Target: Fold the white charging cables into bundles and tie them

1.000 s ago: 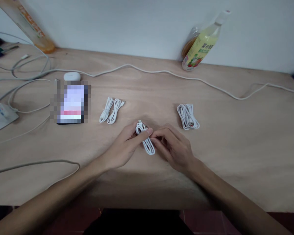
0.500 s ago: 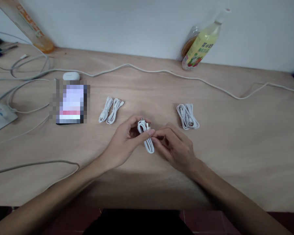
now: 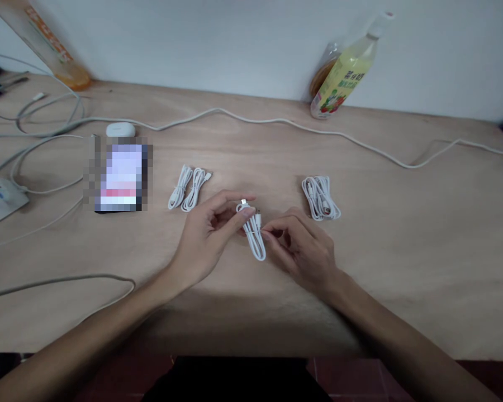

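The left hand holds a cable, the right hand pinching its side, inside the near edge of the table, with room rightward.

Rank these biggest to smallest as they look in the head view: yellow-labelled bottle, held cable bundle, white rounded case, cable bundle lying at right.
1. Yellow-labelled bottle
2. Held cable bundle and cable bundle lying at right: unsure, because the left hand covers part of the first
3. White rounded case
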{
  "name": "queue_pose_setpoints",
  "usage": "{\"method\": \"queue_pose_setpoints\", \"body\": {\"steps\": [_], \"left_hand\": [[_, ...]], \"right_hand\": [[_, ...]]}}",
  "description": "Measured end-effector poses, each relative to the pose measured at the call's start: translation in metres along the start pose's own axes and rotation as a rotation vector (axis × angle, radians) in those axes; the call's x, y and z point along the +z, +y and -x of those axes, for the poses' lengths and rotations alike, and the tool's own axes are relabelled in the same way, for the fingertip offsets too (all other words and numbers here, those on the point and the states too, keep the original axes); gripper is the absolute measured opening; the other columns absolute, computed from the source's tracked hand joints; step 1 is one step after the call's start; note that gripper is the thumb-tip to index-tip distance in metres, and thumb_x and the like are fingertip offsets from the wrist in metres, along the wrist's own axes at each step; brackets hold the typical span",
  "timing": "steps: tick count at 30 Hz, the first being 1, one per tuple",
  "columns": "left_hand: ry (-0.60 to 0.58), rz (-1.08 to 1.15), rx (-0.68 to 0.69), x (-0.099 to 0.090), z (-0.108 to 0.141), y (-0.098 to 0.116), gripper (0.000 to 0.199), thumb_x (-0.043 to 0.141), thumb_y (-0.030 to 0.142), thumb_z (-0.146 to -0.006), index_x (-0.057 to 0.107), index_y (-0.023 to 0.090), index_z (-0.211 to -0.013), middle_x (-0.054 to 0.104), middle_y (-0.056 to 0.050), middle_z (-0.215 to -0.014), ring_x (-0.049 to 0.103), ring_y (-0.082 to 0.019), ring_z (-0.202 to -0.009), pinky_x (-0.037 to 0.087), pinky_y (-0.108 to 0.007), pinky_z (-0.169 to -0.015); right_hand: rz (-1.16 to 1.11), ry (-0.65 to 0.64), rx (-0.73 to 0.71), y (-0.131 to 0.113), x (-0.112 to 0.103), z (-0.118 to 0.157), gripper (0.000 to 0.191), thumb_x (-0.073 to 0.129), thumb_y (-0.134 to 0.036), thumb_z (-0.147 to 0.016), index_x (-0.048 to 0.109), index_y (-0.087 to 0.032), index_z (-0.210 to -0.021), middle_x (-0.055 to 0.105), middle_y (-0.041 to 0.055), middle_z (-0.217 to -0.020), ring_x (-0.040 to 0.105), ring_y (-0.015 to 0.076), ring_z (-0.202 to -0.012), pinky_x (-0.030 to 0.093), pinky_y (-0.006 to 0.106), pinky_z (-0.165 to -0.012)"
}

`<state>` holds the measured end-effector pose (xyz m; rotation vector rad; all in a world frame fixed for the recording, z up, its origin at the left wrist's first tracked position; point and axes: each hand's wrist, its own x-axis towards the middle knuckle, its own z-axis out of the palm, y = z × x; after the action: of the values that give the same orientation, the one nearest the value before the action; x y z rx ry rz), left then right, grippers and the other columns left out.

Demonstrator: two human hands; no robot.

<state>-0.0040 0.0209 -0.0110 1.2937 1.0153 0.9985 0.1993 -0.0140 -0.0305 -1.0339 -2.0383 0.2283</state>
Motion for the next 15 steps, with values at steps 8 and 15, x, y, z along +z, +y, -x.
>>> {"method": "queue_pose_setpoints", "body": {"steps": [8, 15], "left_hand": [[0.052, -0.019, 0.040, -0.0004, -0.0009, 0.0029, 0.016, 0.084, 0.031, -0.094, 0.088, 0.020, -0.107, 0.087, -0.003, -0.092, 0.080, -0.016, -0.080, 0.064, -0.025, -0.071], [0.059, 0.050, 0.015, 0.0018, -0.0013, 0.0031, 0.019, 0.087, 0.026, -0.093, 0.083, 0.019, -0.110, 0.086, 0.000, -0.085, 0.081, -0.015, -0.076, 0.065, -0.022, -0.068]], "right_hand": [[-0.029, -0.005, 0.005, -0.0015, -0.0002, -0.0005, 0.016, 0.066, -0.006, -0.106, 0.065, -0.022, -0.104, 0.073, 0.0004, -0.088, 0.057, 0.0125, -0.063, 0.046, 0.028, -0.054], [-0.032, -0.015, 0.001, -0.0018, -0.0015, -0.0001, 0.016, 0.066, -0.005, -0.105, 0.065, -0.021, -0.105, 0.074, 0.0007, -0.088, 0.062, 0.0132, -0.068, 0.049, 0.027, -0.057]]}}
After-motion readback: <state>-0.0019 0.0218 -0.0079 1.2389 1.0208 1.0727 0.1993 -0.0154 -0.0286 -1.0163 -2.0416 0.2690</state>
